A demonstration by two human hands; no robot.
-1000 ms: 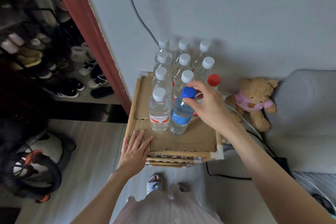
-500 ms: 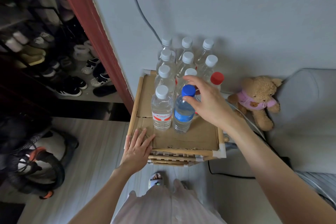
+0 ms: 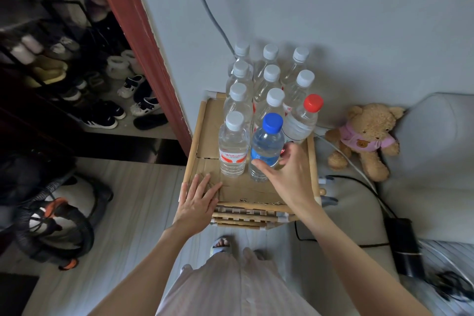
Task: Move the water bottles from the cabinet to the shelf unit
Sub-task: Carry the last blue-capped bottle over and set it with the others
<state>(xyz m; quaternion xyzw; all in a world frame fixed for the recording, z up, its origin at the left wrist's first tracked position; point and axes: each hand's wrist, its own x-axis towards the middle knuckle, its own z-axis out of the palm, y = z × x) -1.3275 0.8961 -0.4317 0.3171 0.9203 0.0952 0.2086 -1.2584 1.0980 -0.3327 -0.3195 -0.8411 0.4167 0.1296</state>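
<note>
Several clear water bottles stand in rows on the cardboard-lined top of a wooden shelf unit [image 3: 202, 141] against the wall. Most have white caps; the front-left one [image 3: 233, 146] has a red and white label. A red-capped bottle [image 3: 301, 120] stands at the right. The blue-capped bottle [image 3: 266, 143] stands upright in the front row. My right hand [image 3: 287, 177] is low beside it, fingers apart, thumb and fingertips just touching its body. My left hand [image 3: 200, 202] lies flat on the unit's front left corner.
A teddy bear [image 3: 364, 136] sits on the floor right of the unit, against a grey cushion [image 3: 436, 149]. Cables and a black power adapter [image 3: 405, 246] lie at the right. Shoes [image 3: 102, 115] fill the racks at left. A vacuum cleaner [image 3: 56, 215] stands lower left.
My right hand has let go of the blue cap and dropped down to the bottle's lower body. The blue-capped bottle stays standing. My left hand has not moved.
</note>
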